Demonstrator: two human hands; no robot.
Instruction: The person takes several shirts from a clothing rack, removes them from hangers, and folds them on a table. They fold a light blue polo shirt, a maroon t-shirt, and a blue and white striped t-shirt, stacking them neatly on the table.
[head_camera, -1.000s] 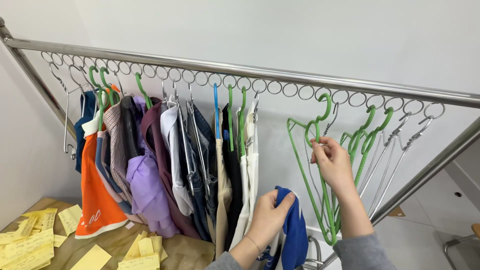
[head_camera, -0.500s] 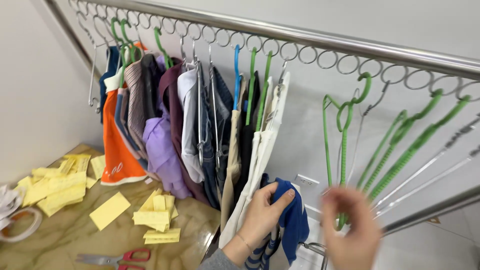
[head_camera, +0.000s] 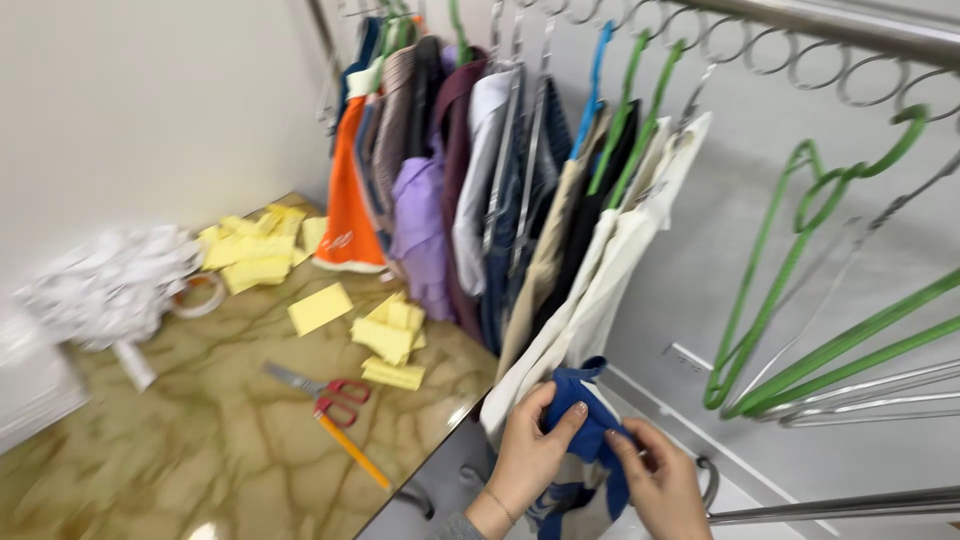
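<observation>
both hands (head_camera: 600, 460) grip blue garment (head_camera: 585, 425); hung clothes (head_camera: 470, 190) beside, green hangers (head_camera: 800, 290) right.

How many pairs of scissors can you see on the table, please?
1. The scissors, with red handles, lie on the marbled table, beside an orange pencil and near the yellow paper slips. Others may be hidden under the white crumpled paper.

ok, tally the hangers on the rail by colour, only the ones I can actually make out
Green hangers: at least 5 (empty ones overlap, count unsure)
Blue hanger: 1
Bare metal hangers: cannot count, blurred
Total countable: about 6
Both left hand and right hand hold a blue garment.
</observation>
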